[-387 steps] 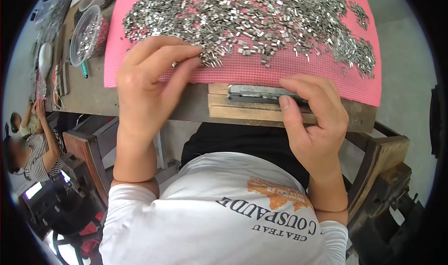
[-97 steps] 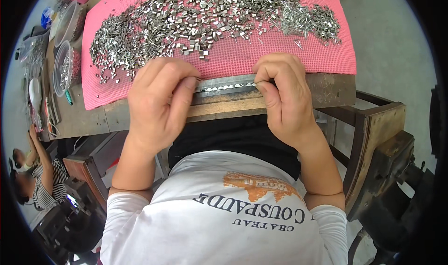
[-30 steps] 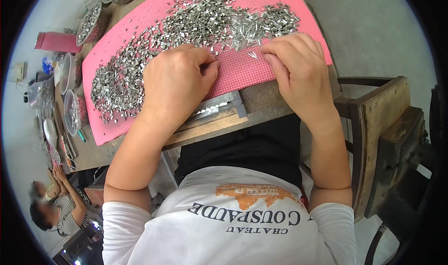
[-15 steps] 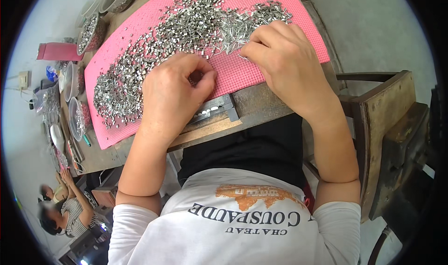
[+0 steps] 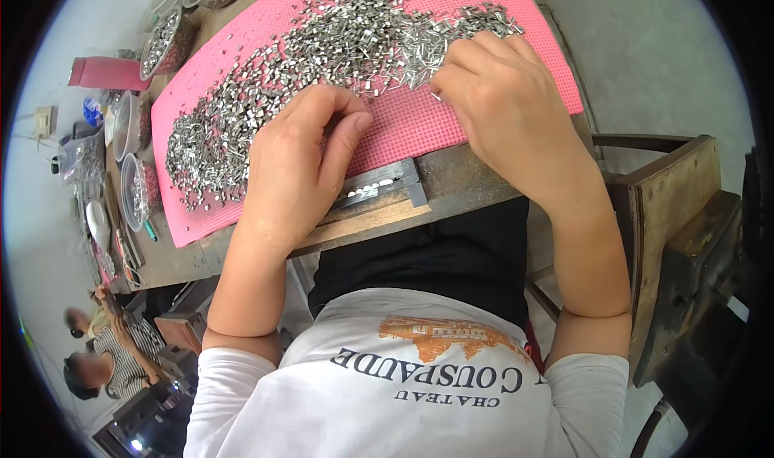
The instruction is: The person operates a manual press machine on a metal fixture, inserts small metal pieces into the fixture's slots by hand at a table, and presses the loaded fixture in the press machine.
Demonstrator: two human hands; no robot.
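Note:
My left hand (image 5: 297, 164) is over the near edge of a pink textured mat (image 5: 411, 119), its thumb and forefinger brought together; whatever they hold is too small to make out. To the right, my right hand (image 5: 512, 107) pinches a thin, shiny metal pin (image 5: 436, 97) at its fingertips, beside a loose heap of silver pins (image 5: 421, 51). Small rectangular metal pieces (image 5: 322, 47) spread across the mat in a wide pile. Below my left hand, a dark metal jig (image 5: 414, 182) at the table edge carries a row of shiny pieces (image 5: 375, 189), partly hidden by that hand.
Clear plastic tubs (image 5: 139, 190) of small parts line the left side, near a pink container (image 5: 113, 72) and a plastic bag (image 5: 83, 164). A wooden chair (image 5: 677, 184) stands at the right. Two people (image 5: 121, 345) sit at the lower left.
My left thumb and fingers have shifted slightly, staying near the mat's edge. My right hand is still pinching beside the pins. The whole view has shifted a little.

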